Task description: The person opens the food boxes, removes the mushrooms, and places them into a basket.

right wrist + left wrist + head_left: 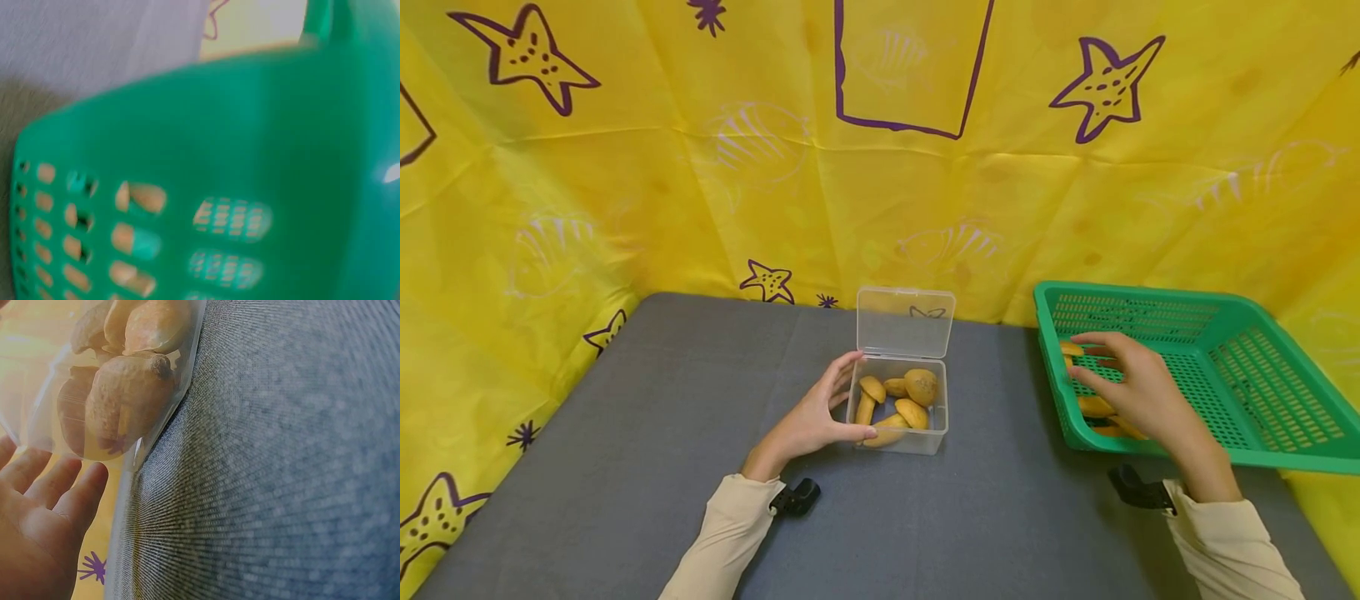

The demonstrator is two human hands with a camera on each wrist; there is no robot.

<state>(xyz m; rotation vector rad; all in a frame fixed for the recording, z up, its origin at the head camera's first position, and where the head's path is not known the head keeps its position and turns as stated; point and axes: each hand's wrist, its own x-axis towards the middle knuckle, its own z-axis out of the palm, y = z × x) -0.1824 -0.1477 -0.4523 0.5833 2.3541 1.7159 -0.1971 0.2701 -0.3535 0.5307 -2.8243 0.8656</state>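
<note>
A clear plastic box (940, 421) with its lid (906, 323) raised at the back holds several yellow-brown mushrooms (921, 387). My left hand (812, 421) holds the box by its left side, thumb at the front wall and forefinger near the back corner. In the left wrist view, its fingertips (94, 478) meet the box wall. Over the left end of a green basket (1150, 293), my right hand (1138, 387) pinches a mushroom (1071, 349) between thumb and fingers. Below that hand lie more mushrooms (1096, 407). The basket wall hides the hand's grip in the right wrist view.
Both containers stand on a grey cloth-covered table (625, 450), the basket to the right of the box. A yellow cloth (865, 192) with starfish and fish drawings hangs behind the table. Each wrist wears a black strap with a camera (797, 498).
</note>
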